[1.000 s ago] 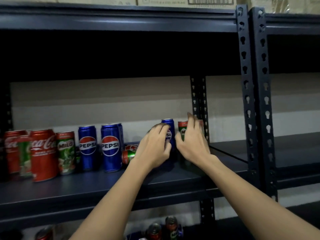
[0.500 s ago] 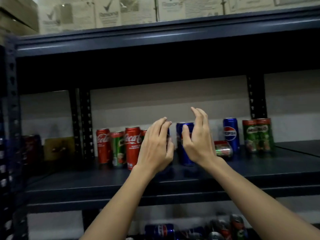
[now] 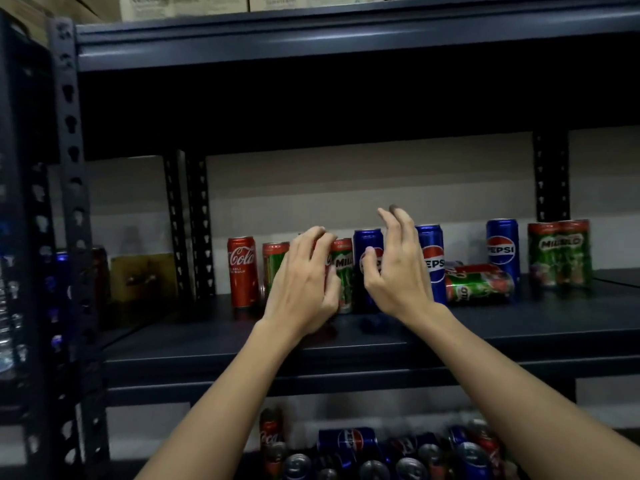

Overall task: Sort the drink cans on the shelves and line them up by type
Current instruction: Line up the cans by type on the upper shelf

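Drink cans stand on the dark middle shelf (image 3: 519, 327). From the left: a red Coca-Cola can (image 3: 242, 268), a green Milo can (image 3: 273, 265), another Milo can (image 3: 344, 275), two blue Pepsi cans (image 3: 367, 242) (image 3: 434, 261), a Milo can lying on its side (image 3: 479, 284), a third Pepsi can (image 3: 503, 249) and two Milo cans (image 3: 559, 254) at the right. My left hand (image 3: 304, 285) has curled fingers, its thumb against the middle Milo can; what lies behind it is hidden. My right hand (image 3: 398, 271) is spread before the Pepsi cans, thumb at the left one.
The lower shelf holds several mixed cans (image 3: 346, 445), some lying down. A perforated upright post (image 3: 69, 150) stands at the left, with a brown object (image 3: 143, 275) in the neighbouring bay. Cardboard boxes (image 3: 183, 5) sit on the top shelf.
My view and both hands have swung left from the right end of the shelf. The hands now sit at the Milo and Pepsi cans in the middle, and the left fingers have curled.
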